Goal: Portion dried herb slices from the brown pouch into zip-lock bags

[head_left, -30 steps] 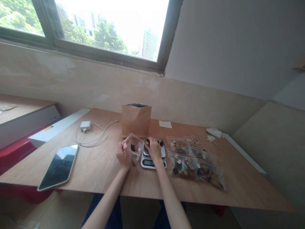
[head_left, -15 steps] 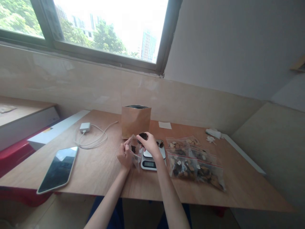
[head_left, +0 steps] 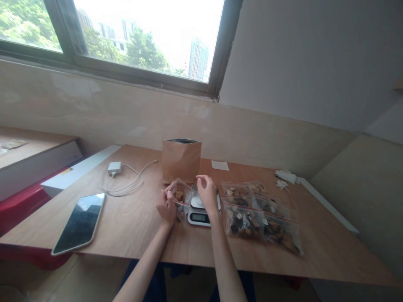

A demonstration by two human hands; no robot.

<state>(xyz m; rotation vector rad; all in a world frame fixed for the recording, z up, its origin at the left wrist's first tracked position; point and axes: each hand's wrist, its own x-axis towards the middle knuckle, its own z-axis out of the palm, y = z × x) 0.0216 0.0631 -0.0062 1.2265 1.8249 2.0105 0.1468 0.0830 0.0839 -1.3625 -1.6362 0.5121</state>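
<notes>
My left hand (head_left: 166,206) is closed on the rim of a small clear zip bag (head_left: 186,200), holding its mouth open. A round brownish dried slice (head_left: 179,195) shows inside the bag. To the right, my right hand (head_left: 207,193) hovers over the kitchen scale (head_left: 194,218), fingers bent and apart with nothing seen between them. The hand covers much of the weighing plate, and the digits on the display are too small to read. Just behind both hands stands a brown kraft paper pouch (head_left: 181,161) with its top open.
Several filled zip bags (head_left: 245,220) with red seals lie right of the scale. A white paper slip (head_left: 220,165) is behind it, with white crumpled items (head_left: 286,177) at the back right. On the left are a tablet (head_left: 78,224) and a white charger (head_left: 114,168) with its cable.
My right hand has let go of a dark dried piece at the bag's mouth and moved right, over the scale. A brownish slice now shows in the bag. The left hand keeps its hold.
</notes>
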